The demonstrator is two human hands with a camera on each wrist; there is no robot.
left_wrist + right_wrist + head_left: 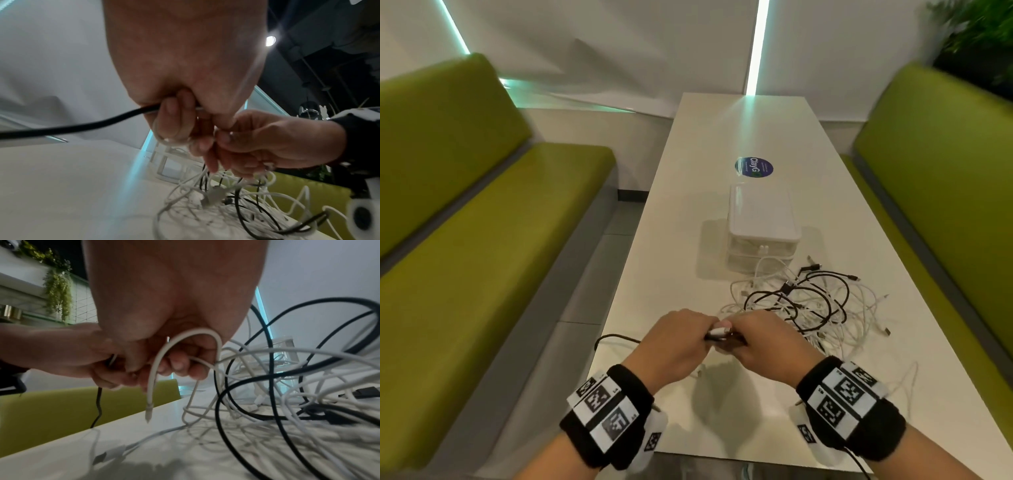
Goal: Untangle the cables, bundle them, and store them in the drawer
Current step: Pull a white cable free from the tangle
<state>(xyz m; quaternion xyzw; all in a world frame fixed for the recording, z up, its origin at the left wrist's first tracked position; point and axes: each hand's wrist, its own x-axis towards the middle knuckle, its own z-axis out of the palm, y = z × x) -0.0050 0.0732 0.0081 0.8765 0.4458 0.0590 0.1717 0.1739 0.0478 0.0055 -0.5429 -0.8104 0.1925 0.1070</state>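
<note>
Tangled white and black charging cables [808, 308] heaped on long white table [722, 144], right of centre in the head view, just in front of small translucent plastic drawer unit [763, 226]; round blue sticker [754, 167] further up the frame; left hand [674, 342] and right hand [767, 346] pressed together at lower centre, above the tabletop; left fingers [170, 120] clenched around thin black cable [72, 126] and a white strand; right fingers [180, 363] curled, grasping looped white cable [185, 337], plug end dangling; green upholstered benches [482, 222] along both frame edges.
</note>
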